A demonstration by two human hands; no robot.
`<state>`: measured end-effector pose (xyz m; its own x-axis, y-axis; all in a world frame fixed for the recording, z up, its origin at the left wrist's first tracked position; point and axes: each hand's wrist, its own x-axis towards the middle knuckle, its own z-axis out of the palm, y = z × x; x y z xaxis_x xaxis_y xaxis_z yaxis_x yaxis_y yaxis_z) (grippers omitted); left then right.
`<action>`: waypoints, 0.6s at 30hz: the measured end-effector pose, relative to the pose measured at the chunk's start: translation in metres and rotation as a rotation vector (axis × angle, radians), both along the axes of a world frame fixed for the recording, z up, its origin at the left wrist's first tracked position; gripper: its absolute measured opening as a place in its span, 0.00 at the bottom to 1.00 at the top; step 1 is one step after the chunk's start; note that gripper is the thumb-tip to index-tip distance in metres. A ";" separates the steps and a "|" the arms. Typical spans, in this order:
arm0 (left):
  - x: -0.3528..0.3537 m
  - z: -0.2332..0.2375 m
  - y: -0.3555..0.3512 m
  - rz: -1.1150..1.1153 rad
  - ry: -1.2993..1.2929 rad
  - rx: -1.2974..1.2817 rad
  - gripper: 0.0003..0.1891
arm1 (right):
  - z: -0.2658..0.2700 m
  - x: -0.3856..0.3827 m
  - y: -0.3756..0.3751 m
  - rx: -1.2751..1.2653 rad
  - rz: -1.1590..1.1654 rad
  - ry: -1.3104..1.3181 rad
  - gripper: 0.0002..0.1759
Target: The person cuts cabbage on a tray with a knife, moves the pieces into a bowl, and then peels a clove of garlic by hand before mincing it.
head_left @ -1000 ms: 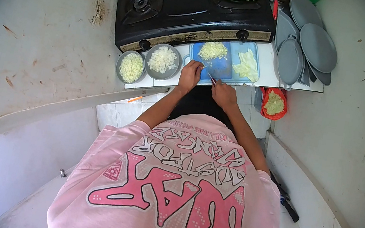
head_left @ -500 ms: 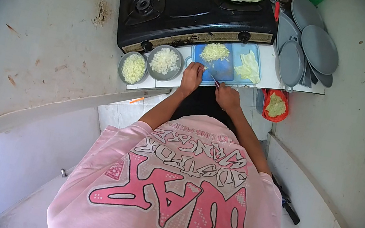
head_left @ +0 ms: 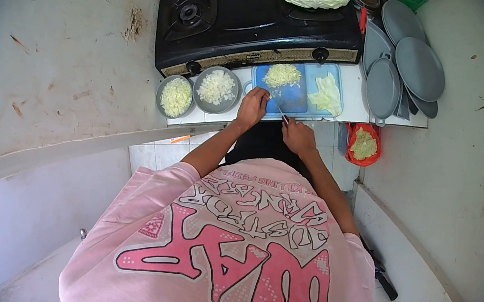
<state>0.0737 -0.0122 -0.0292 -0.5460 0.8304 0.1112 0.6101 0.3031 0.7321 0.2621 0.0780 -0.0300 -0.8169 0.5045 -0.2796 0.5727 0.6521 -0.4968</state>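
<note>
Silvery knife (head_left: 282,115) fills right hand (head_left: 299,136); left (head_left: 253,108) seems curled.

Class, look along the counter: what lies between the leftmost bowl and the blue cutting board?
The head view shows a second grey bowl, heaped with white chopped pieces, between the leftmost bowl and blue cutting board, plus white tiled counter.

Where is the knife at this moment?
In the head view, the knife is in the right hand, its blade at the near part of the dark blue cutting board, to the right of the left hand.
</note>
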 end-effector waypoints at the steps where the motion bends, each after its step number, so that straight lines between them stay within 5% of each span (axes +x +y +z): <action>1: -0.001 -0.002 0.000 -0.009 0.008 0.018 0.04 | 0.000 0.000 0.000 0.000 -0.002 0.001 0.21; 18: 0.000 -0.008 -0.001 0.052 -0.053 0.016 0.04 | -0.005 -0.021 -0.006 0.020 -0.035 0.016 0.19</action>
